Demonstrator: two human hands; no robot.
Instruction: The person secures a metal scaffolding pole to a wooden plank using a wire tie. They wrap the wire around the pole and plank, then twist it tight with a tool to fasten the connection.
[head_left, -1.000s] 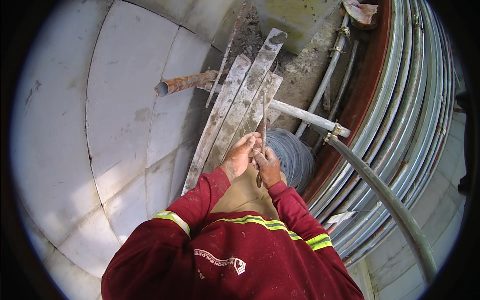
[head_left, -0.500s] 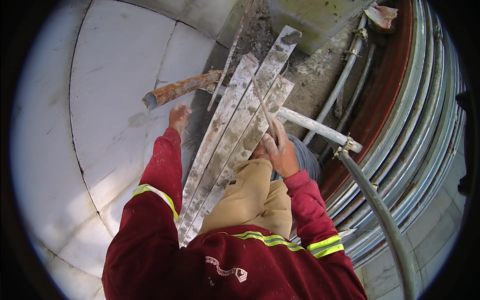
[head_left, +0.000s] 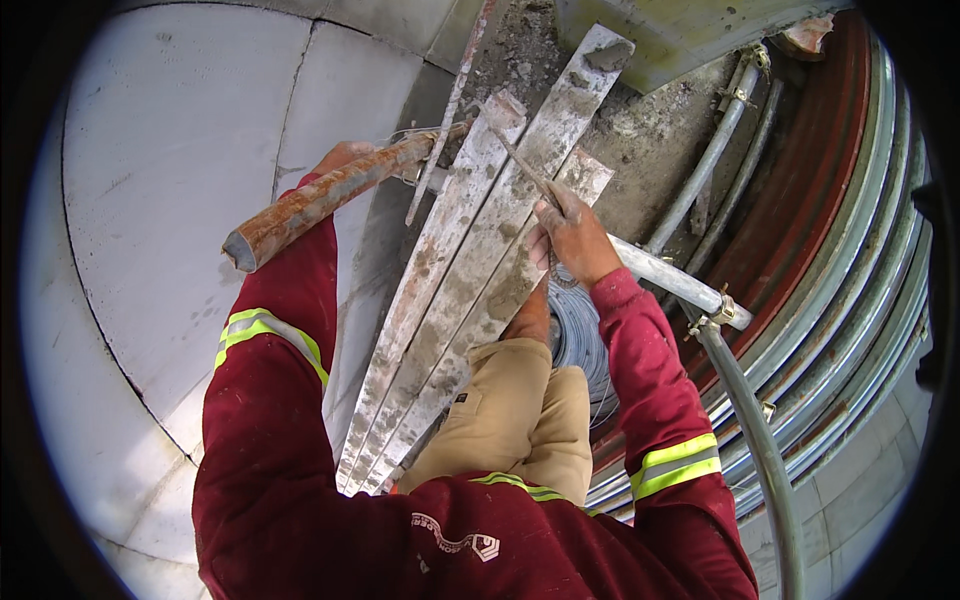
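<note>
My right hand point(head_left: 582, 238) grasps a thin rod point(head_left: 522, 161), which extends over the dirty planks point(head_left: 455, 270). The rusty pipe point(head_left: 325, 203) obstructs my left arm; I cannot tell the grip of my left hand point(head_left: 342, 155). A wire coil point(head_left: 580, 335) lies beside the planks.

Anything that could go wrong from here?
- Left hand is bare and right behind the rusty pipe: rough metal might scrape it.
- Right hand grips a thin rod reaching over the planks: its tip could catch on them.
- Wire coil appears close to the trousers: loose strands could snag a leg.
</note>
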